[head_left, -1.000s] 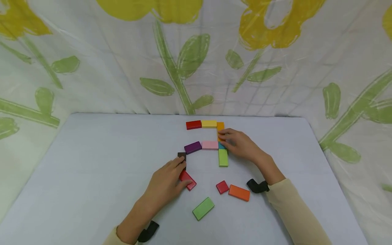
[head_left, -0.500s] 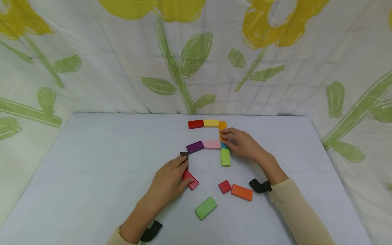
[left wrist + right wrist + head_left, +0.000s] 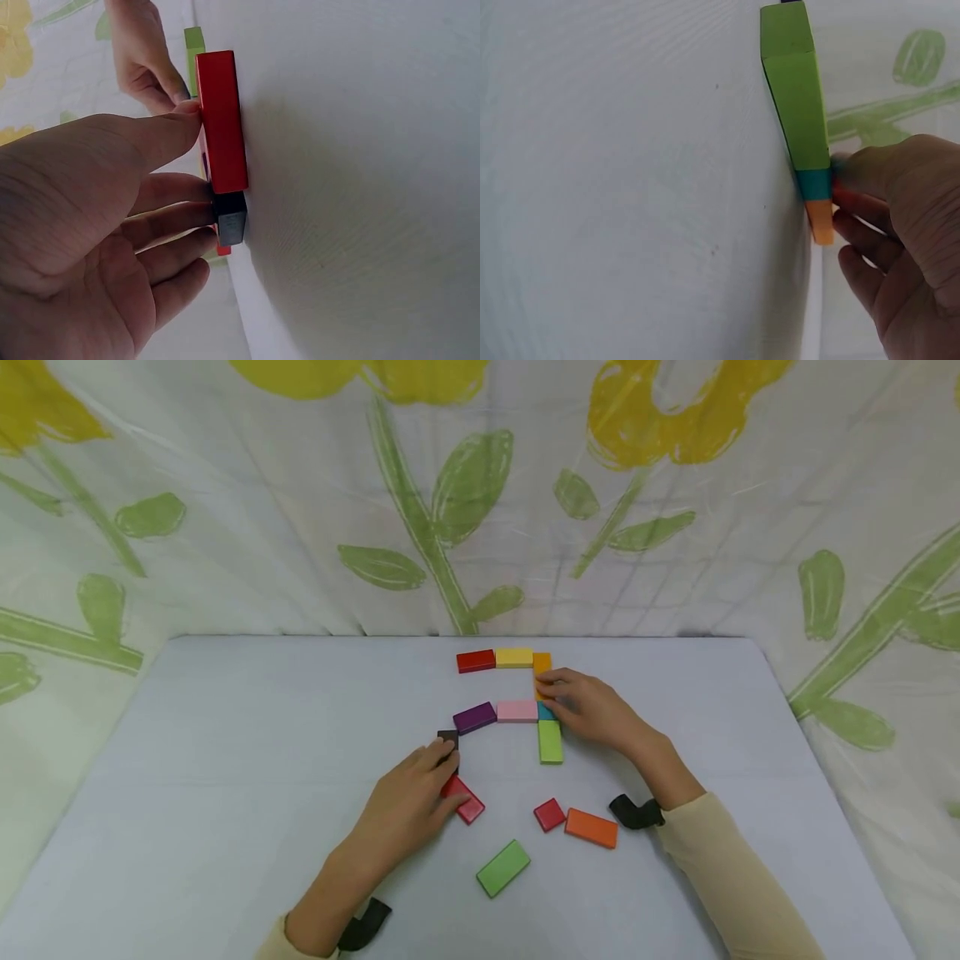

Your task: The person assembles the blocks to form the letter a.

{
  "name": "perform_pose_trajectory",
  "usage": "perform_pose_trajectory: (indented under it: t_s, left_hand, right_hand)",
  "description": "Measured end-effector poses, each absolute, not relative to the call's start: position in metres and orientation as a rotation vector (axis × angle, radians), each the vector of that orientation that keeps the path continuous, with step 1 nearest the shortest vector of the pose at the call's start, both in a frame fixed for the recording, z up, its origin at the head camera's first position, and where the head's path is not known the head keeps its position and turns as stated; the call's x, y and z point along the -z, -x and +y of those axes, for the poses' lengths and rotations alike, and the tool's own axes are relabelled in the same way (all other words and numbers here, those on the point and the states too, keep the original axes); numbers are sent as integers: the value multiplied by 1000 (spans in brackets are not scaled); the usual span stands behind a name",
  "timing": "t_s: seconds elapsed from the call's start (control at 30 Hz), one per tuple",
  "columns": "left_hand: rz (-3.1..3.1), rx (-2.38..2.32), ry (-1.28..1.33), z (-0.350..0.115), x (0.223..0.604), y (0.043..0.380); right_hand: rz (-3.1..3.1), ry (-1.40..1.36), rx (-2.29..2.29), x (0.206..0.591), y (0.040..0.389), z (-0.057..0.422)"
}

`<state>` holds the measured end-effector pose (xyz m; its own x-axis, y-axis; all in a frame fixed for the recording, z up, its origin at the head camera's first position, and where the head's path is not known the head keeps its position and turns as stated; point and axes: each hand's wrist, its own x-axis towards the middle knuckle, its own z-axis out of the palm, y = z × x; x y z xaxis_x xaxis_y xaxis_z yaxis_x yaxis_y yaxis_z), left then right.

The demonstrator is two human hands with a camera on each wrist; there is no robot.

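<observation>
My left hand (image 3: 408, 797) rests on two toy blocks. Its fingertips touch the black block (image 3: 231, 222) and its thumb lies on a red block (image 3: 223, 124), whose end meets the black one. My right hand (image 3: 592, 710) is over the right-hand column, its fingers on the orange-yellow block (image 3: 542, 662) and the thumb at the small blue block (image 3: 814, 184). A lime green block (image 3: 550, 743) continues that column toward me. From the blue block, a pink block (image 3: 517, 712) and a tilted purple block (image 3: 475, 718) run left toward the black one.
A dark red block (image 3: 476, 662) and a yellow block (image 3: 513, 658) form the far row. Nearer me lie a small red block (image 3: 550, 815), an orange block (image 3: 591, 828) and a green block (image 3: 503, 868). A flower-print curtain (image 3: 300, 585) hangs behind the white table (image 3: 225, 760).
The head view has shifted slightly. Both hands and all the blocks keep their places relative to one another.
</observation>
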<state>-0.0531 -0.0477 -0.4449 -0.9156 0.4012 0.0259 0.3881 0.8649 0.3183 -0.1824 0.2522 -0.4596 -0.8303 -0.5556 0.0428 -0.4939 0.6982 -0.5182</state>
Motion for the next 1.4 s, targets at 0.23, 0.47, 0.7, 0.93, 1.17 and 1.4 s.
perform_pose_trajectory:
  t_s: [0.23, 0.47, 0.7, 0.93, 1.17, 1.4]
  left_hand:
    - [2980, -502, -651, -50, 447, 53]
    - [2973, -499, -660, -52, 447, 54]
    - [2977, -483, -691, -54, 447, 55]
    - [2993, -503, -744, -54, 450, 56]
    - [2994, -489, -765, -52, 452, 57]
    - [2988, -490, -723, -55, 450, 58]
  right_hand:
    - [2808, 855, 738, 457, 180, 250]
    - [2825, 871, 719, 455, 180, 250]
    - [2790, 881, 793, 442, 177, 252]
    - [2779, 884, 833, 426, 160, 250]
    - [2763, 890, 858, 415, 123, 248]
    - [2797, 937, 846, 412, 85, 253]
